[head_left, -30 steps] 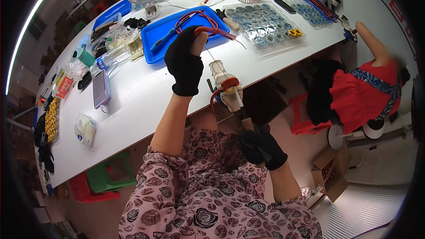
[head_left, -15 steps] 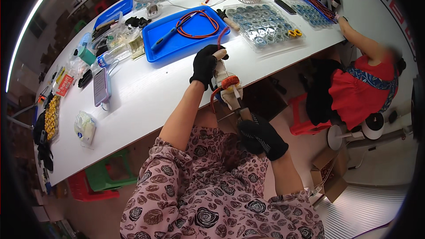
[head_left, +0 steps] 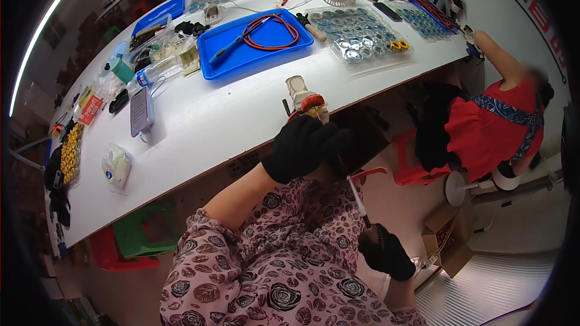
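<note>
The left hand (head_left: 302, 148), black-gloved, is curled over the lower end of a small motor core (head_left: 305, 104) with orange-red winding, held at the near edge of the white table (head_left: 199, 127), while the right hand (head_left: 386, 253) is clenched around a thin stick-like tool (head_left: 357, 196) down by the lap. The core looks rigid, compact and fairly dense (metal stack, wire coil), so it is best gripped on the pale body, since the fine winding seems easy to nick.

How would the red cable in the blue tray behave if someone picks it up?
The red cable lies in loose loops in the blue tray, so it is probably floppy and would uncoil and dangle when lifted. It looks thin, so likely light. It seems joined to a blue-handled tool, which might drag along with it.
</note>
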Demonstrator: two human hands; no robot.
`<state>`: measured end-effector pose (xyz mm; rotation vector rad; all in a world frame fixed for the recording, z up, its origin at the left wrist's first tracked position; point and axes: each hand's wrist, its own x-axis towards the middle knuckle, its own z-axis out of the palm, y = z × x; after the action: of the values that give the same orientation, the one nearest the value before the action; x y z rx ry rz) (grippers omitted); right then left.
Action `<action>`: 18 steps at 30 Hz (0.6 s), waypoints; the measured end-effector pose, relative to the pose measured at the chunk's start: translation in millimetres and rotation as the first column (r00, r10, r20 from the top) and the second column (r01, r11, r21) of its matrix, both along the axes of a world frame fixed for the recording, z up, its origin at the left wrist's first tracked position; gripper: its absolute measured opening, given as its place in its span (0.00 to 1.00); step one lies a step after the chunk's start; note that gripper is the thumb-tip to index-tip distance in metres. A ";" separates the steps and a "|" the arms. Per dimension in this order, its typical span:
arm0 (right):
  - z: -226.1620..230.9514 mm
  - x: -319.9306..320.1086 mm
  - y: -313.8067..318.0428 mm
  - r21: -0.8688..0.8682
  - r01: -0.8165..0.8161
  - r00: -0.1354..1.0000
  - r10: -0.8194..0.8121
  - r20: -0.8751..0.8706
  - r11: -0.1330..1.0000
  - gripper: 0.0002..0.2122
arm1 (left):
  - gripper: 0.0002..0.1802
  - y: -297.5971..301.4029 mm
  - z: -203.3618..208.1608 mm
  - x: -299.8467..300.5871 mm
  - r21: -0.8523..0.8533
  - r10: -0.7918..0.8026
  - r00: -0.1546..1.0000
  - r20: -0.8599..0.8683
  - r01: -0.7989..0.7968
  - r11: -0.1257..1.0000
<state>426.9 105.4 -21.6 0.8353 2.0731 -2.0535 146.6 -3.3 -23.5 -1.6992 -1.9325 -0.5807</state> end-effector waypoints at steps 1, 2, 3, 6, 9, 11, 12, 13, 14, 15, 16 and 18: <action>-4.1 -8.1 -2.1 0.472 0.093 0.982 -0.001 -0.191 0.877 0.13 | 0.22 1.4 4.9 -6.8 0.087 0.029 0.999 -0.022 -0.027 0.996; -6.8 -17.0 -5.0 0.571 0.260 0.963 -0.162 -0.217 0.779 0.14 | 0.21 0.9 11.2 -13.8 0.184 0.029 0.997 -0.076 -0.014 0.983; -7.8 -26.6 -8.5 0.627 0.407 0.912 -0.331 -0.241 0.665 0.14 | 0.22 -0.2 18.4 -20.4 0.284 0.069 0.996 -0.054 -0.051 0.958; -3.7 -60.1 -5.7 0.744 0.295 0.952 -0.122 -0.279 0.600 0.12 | 0.11 7.1 44.0 -68.6 0.550 -0.004 0.902 0.431 -0.259 0.794; 5.9 -88.9 8.4 0.373 -0.053 0.984 0.112 -0.138 0.926 0.08 | 0.12 27.8 42.3 -122.7 0.483 -0.307 0.493 0.814 -0.281 0.829; 5.5 -111.2 9.5 -0.142 -0.031 0.994 0.046 0.103 0.989 0.08 | 0.12 41.3 19.9 -145.6 0.374 -0.363 0.092 0.927 -0.241 0.895; 5.0 -123.1 9.6 -0.204 -0.029 0.999 0.038 0.039 0.979 0.08 | 0.13 46.5 4.0 -149.0 0.411 -0.408 0.059 0.911 -0.191 0.891; 3.6 -135.2 8.0 -0.230 -0.025 1.000 0.028 0.011 0.973 0.08 | 0.14 52.7 -10.7 -150.5 0.369 -0.376 -0.007 0.926 -0.184 0.911; 2.5 -146.3 6.5 -0.247 0.019 0.998 -0.002 0.069 0.969 0.08 | 0.15 56.8 -23.1 -150.3 0.415 -0.446 -0.123 0.887 -0.212 0.885; 1.5 -158.4 7.2 -0.258 -0.032 0.998 0.017 -0.058 0.966 0.07 | 0.16 59.9 -31.8 -151.5 0.422 -0.455 -0.131 0.881 -0.222 0.879; 0.8 -168.8 8.6 -0.256 -0.046 0.995 0.021 -0.098 0.966 0.06 | 0.16 63.8 -37.8 -151.1 0.439 -0.472 -0.152 0.869 -0.205 0.875; 1.5 -172.0 12.0 -0.268 -0.048 0.994 0.020 -0.107 0.962 0.06 | 0.17 64.6 -40.9 -149.4 0.442 -0.473 -0.170 0.864 -0.191 0.876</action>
<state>254.9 117.4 -20.1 0.6565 1.7797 -2.3354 -2.8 61.2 -64.4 -0.9388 -1.9146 -3.0175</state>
